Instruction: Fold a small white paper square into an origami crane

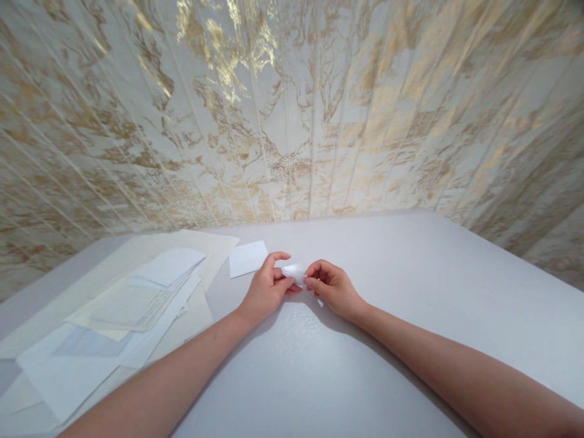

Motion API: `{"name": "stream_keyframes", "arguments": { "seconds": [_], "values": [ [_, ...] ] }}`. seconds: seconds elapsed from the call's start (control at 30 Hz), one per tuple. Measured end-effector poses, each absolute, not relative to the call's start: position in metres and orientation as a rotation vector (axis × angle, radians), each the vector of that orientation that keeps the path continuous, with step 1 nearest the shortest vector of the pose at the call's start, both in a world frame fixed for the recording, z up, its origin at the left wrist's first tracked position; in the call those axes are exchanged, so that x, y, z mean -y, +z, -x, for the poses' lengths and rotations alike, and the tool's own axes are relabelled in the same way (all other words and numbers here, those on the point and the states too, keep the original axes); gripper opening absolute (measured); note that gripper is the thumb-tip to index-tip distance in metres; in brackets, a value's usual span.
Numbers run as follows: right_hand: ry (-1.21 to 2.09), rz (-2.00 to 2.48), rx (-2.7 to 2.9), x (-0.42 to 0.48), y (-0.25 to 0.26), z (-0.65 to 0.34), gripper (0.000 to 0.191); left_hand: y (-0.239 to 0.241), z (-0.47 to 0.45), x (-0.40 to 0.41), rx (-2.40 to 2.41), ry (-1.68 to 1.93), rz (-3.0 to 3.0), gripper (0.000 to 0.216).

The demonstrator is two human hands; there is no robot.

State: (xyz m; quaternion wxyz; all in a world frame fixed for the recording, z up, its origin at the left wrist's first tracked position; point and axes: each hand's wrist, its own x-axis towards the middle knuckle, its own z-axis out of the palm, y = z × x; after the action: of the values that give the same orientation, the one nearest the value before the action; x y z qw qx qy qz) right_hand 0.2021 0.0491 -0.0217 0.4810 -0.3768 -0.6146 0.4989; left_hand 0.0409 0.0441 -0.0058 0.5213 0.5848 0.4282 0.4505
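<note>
My left hand (pixel 267 289) and my right hand (pixel 332 286) meet just above the middle of a white table (pixel 410 292). Between their fingertips is a small folded piece of white paper (pixel 294 272). Both hands pinch it, the left from the left side and the right from the right side. Fingers of both hands are curled round the paper. A tiny white scrap (pixel 320 302) lies under my right hand.
A small white paper rectangle (pixel 247 258) lies just behind my left hand. A loose pile of white and cream sheets (pixel 132 304) covers the table's left side. A wall with a white and gold marble pattern (pixel 292 109) stands right behind the table.
</note>
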Motion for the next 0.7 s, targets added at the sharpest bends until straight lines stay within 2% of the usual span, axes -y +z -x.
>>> {"name": "stream_keyframes", "arguments": {
  "seconds": [0.23,0.7],
  "values": [
    [1.303,0.896,1.399,-0.0488,-0.019,-0.2021,0.012,-0.0043,-0.0335,-0.0451,-0.811,1.073,-1.198,0.035],
    [1.213,0.893,1.396,-0.0505,-0.0215,-0.2032,0.008,-0.0013,-0.035,-0.047,-0.708,1.067,-1.073,0.032]
  ]
}}
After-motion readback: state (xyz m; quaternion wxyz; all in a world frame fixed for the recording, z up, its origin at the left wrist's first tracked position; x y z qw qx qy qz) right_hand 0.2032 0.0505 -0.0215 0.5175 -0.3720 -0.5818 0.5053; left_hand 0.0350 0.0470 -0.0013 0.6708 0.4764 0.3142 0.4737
